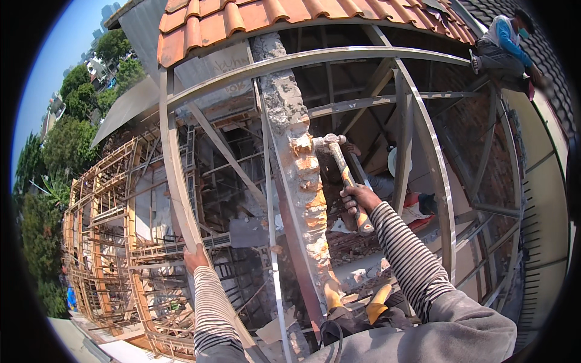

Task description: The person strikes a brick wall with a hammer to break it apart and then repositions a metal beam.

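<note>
One grey-headed hammer (345, 170), tan handle (365, 221) scuffed, fills the right grip (359, 202); the left grip (196, 259) clasps a beam (177, 187).

a worn hammer (345, 170) slants mid-frame, metal head uppermost beside the jagged brick wall (310, 181); a metal beam (178, 175) runs left of centre.

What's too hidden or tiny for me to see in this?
In the head view:
Hammer handle: its middle, covered by the right hand.
Helmeted co-worker: part of the body, behind a metal strut.
Orange roof tiles: cut off by the top edge.
Blue shape, far left: too small to tell.
</note>
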Action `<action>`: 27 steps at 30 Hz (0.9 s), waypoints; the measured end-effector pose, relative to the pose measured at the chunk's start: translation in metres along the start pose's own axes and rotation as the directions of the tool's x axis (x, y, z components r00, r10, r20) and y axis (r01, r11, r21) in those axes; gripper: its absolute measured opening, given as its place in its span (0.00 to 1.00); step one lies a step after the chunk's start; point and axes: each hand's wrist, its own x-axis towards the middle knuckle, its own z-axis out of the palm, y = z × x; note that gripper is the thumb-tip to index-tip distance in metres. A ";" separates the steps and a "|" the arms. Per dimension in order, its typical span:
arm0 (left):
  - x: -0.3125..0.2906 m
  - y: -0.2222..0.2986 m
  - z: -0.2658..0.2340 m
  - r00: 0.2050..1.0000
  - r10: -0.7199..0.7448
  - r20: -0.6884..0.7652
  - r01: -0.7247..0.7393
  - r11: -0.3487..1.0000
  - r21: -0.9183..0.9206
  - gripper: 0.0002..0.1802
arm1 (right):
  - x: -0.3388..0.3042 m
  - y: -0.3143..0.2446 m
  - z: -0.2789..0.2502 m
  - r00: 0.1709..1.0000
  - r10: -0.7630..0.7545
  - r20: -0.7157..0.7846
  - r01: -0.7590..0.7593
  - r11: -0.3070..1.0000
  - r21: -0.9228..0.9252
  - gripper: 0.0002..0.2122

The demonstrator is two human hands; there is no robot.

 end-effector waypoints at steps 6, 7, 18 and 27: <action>0.000 0.005 0.002 0.998 -0.058 0.038 0.057 0.998 0.021 0.33 | 0.012 -0.019 -0.010 0.981 -0.115 -0.154 0.141 0.975 0.170 0.04; 0.002 0.004 0.006 0.998 -0.050 0.038 0.049 0.998 0.034 0.34 | 0.015 -0.016 -0.006 0.978 -0.124 -0.170 0.148 0.979 0.140 0.04; 0.006 -0.011 0.006 0.999 -0.038 0.025 0.037 0.999 0.020 0.40 | -0.009 -0.025 -0.019 0.999 0.004 -0.043 -0.003 1.000 0.009 0.05; 0.001 0.006 -0.007 0.994 -0.077 0.080 0.074 0.997 0.036 0.38 | -0.007 -0.007 0.014 0.993 0.113 0.031 -0.112 0.993 -0.026 0.06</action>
